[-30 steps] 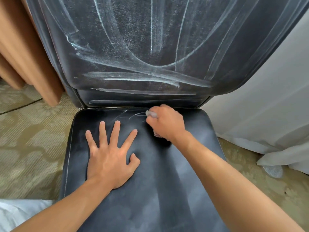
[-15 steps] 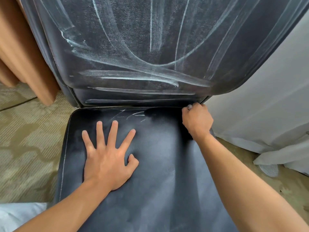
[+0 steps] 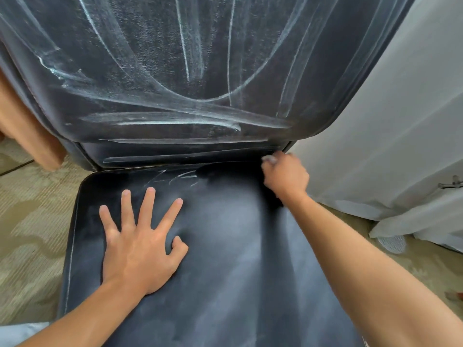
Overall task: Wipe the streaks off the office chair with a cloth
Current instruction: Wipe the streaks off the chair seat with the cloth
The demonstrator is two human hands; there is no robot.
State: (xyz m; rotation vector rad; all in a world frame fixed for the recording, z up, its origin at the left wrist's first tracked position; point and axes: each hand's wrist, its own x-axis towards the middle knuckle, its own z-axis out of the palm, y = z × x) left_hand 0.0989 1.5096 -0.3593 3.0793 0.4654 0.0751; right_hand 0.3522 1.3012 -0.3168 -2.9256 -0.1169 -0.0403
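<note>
A black office chair fills the view. Its backrest (image 3: 200, 71) carries many white streaks, long curves and flat bands near the bottom. A few short white marks (image 3: 172, 177) remain at the back of the seat (image 3: 238, 259). My left hand (image 3: 140, 246) lies flat on the seat with fingers spread. My right hand (image 3: 285, 175) is curled at the seat's back right corner, gripping a small grey cloth (image 3: 269, 159); only a scrap of it shows above the knuckles.
An orange-brown curtain (image 3: 30, 136) hangs at the left. A white sheer curtain (image 3: 388, 121) hangs at the right and pools on the patterned carpet (image 3: 30, 234). A pale sleeve or cloth edge (image 3: 17, 334) shows at the bottom left.
My right hand with the cloth swept from the seat's back middle to its back right corner. The left hand stayed pressed flat on the seat.
</note>
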